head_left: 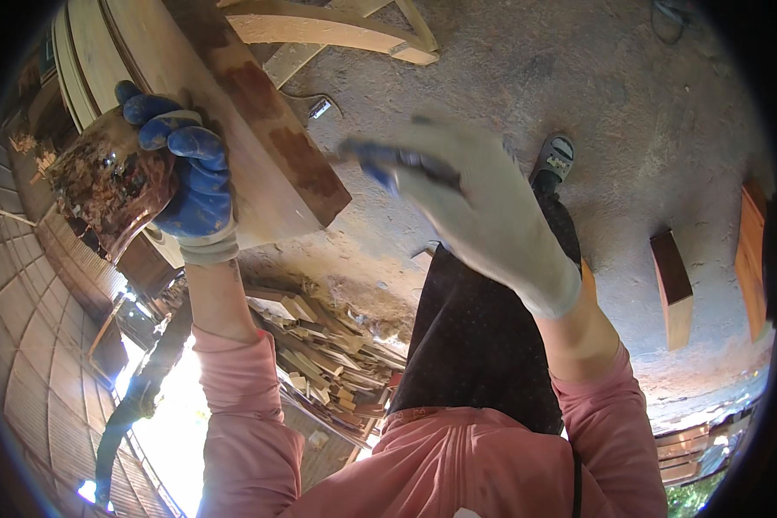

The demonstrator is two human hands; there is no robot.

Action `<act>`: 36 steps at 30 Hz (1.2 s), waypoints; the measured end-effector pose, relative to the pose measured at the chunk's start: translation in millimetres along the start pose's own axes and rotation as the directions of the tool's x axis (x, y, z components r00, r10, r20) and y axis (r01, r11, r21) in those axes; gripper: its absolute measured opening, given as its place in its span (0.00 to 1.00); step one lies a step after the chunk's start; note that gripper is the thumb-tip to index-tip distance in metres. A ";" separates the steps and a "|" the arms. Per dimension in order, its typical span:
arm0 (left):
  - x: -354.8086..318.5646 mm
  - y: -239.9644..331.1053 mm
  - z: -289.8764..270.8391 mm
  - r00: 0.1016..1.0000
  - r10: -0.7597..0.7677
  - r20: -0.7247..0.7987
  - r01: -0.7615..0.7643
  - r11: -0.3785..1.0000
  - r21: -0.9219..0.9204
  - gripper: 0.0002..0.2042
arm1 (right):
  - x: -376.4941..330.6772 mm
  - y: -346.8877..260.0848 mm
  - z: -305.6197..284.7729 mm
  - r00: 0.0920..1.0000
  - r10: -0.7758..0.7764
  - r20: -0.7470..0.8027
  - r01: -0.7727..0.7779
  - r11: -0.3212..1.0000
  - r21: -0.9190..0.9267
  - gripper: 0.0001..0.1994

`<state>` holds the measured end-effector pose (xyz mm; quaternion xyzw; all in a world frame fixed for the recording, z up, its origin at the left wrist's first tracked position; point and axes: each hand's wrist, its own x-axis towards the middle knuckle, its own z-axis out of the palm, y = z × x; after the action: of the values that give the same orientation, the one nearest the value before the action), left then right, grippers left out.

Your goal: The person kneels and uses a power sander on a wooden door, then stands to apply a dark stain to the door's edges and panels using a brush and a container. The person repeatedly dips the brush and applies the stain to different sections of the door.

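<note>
The left hand [190, 177], in a blue-coated glove, is wrapped around a brown crusted container [112, 186] at the picture's left, beside the pale boards [255, 173]. The right hand [479, 203], in a pale glove with blue on the fingers, hangs over the floor [596, 78] with its fingers bent; it is motion-blurred, and I cannot tell whether it holds anything. The container looks light and thin-walled, probably a little flexible, while its wet-looking shine suggests a slick or tacky surface. A full grip around its smoother side, clear of the crusted part, seems surest; squeezing hard might buckle it. Farther out, the boards show a dark reddish-brown edge, and a small white tag-like piece [320, 108] lies on the floor, its markings too small to read. No brand, label or lettering is legible on the container or gloves.
</note>
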<state>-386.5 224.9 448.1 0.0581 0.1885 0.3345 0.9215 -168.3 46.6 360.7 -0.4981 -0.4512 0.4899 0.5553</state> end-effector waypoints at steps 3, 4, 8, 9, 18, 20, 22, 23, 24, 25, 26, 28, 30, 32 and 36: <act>-1.3 -2.6 3.5 1.000 0.012 -0.026 -0.012 1.000 -0.007 0.19 | 2.3 8.5 8.1 0.999 0.025 -0.034 -0.023 0.998 0.063 0.17; -1.3 -2.8 3.8 1.000 0.009 -0.025 -0.010 1.000 -0.020 0.19 | 2.2 9.2 10.5 1.000 0.006 -0.025 -0.005 0.999 0.047 0.17; -1.7 -1.8 3.7 1.000 0.010 -0.022 -0.010 1.000 -0.005 0.18 | -12.6 -0.5 1.2 0.987 0.130 0.096 -0.141 0.983 0.114 0.17; -1.6 -1.3 3.1 1.000 0.008 -0.021 -0.008 1.000 -0.007 0.18 | -12.8 -0.5 -0.5 0.981 0.136 0.136 -0.148 0.985 0.085 0.17; -0.1 2.4 -0.1 0.999 -0.036 0.023 0.037 0.999 -0.012 0.21 | -17.6 -6.8 3.2 0.985 0.137 0.105 -0.149 0.982 0.120 0.15; 0.0 1.8 0.9 1.000 -0.020 0.007 0.020 1.000 -0.022 0.20 | -15.9 -7.6 1.0 0.978 0.181 0.102 -0.198 0.962 0.187 0.14; -1.1 -0.5 2.7 1.000 0.012 -0.027 -0.013 1.000 -0.028 0.19 | -8.0 -4.1 1.1 0.955 0.295 0.028 -0.284 0.884 0.370 0.13; -0.8 -1.3 3.3 0.999 0.022 -0.032 -0.023 0.999 -0.032 0.20 | -1.8 -1.4 4.4 0.941 0.337 0.021 -0.312 0.845 0.434 0.13; -0.8 -2.1 3.6 0.999 0.017 -0.032 -0.018 0.999 -0.032 0.20 | 5.0 1.9 9.4 0.954 0.301 -0.011 -0.269 0.867 0.419 0.13; -0.6 -2.7 3.3 0.999 0.012 -0.041 -0.013 0.999 -0.029 0.20 | 9.5 4.5 14.6 0.969 0.246 -0.023 -0.222 0.910 0.350 0.13; -0.6 -2.7 2.8 1.000 0.006 -0.028 -0.007 0.999 -0.032 0.20 | 13.0 7.0 21.3 0.988 0.144 -0.050 -0.125 0.951 0.283 0.13; -1.8 -2.2 1.1 1.000 0.002 -0.018 -0.002 1.000 -0.025 0.20 | 16.2 10.2 34.9 0.975 0.195 -0.110 -0.157 0.946 0.284 0.14; -3.3 -0.9 -1.7 0.999 -0.021 0.028 0.022 1.000 -0.020 0.21 | 16.4 11.3 46.3 0.977 0.106 -0.183 -0.066 0.975 0.212 0.14; -5.0 0.1 -4.9 0.998 -0.028 0.059 0.029 1.000 -0.012 0.22 | 14.6 9.6 52.7 0.972 -0.033 -0.234 0.050 0.997 0.065 0.15; -8.9 -1.0 -5.2 0.998 -0.013 0.062 0.013 1.000 0.001 0.22 | 8.3 0.9 46.2 0.984 -0.068 -0.164 0.065 0.998 -0.024 0.14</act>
<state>-394.2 218.3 445.8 0.0673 0.1603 0.3264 0.9291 -213.1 60.0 364.5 -0.5267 -0.4246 0.4240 0.6021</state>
